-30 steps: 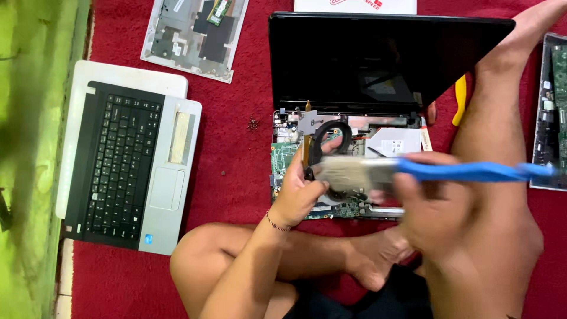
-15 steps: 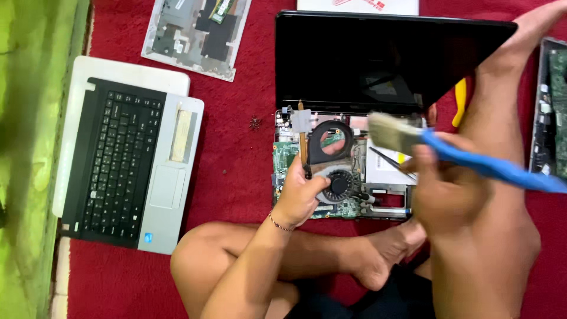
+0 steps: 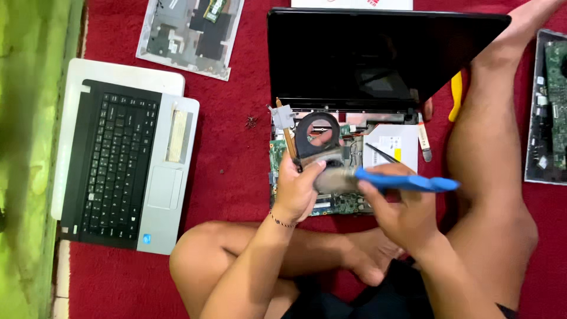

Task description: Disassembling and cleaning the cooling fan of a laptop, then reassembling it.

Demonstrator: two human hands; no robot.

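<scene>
Down from beside the screen came the brush, gripped by the right hand, its bristles meeting the fan clasped in the left hand.

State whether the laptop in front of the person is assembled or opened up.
Opened up: the laptop shows its bare circuit board, and the left hand holds the black fan lifted above it.

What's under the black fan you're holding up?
Under the black fan in the left hand lies the opened laptop's green circuit board. The brush in the right hand and both hands cover most of it.
</scene>
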